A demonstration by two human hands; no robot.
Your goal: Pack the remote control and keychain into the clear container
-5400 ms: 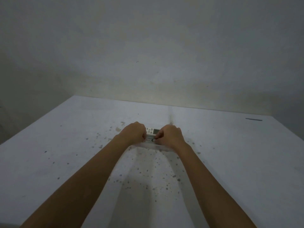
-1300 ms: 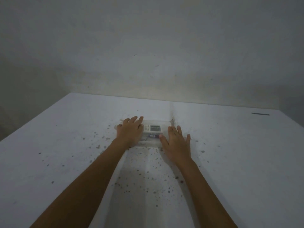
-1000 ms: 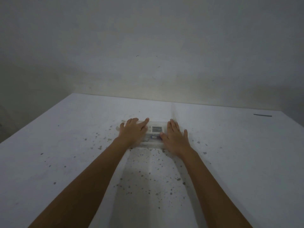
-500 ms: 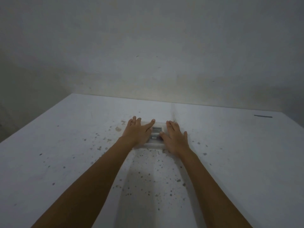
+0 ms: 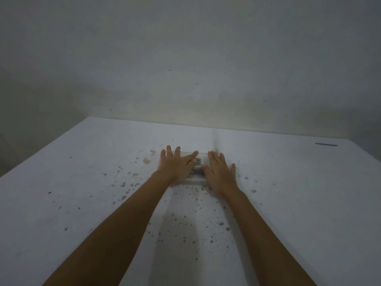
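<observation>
The clear container (image 5: 194,180) lies flat on the white table (image 5: 82,182), its lid on top. Through the lid, in the gap between my hands, part of the white remote control (image 5: 198,162) with its small grey screen shows. The keychain is hidden; I cannot make it out. My left hand (image 5: 176,165) lies palm down on the left half of the lid, fingers spread. My right hand (image 5: 219,172) lies palm down on the right half, fingers spread. Neither hand grips anything.
The table top is white with many dark specks around and in front of the container. A thin dark strip (image 5: 326,144) lies near the far right edge. A bare grey wall stands behind the table's back edge.
My hands went from closed fists at the container to flat, spread palms on its lid. In the last second both slid inward, covering more of the lid and remote.
</observation>
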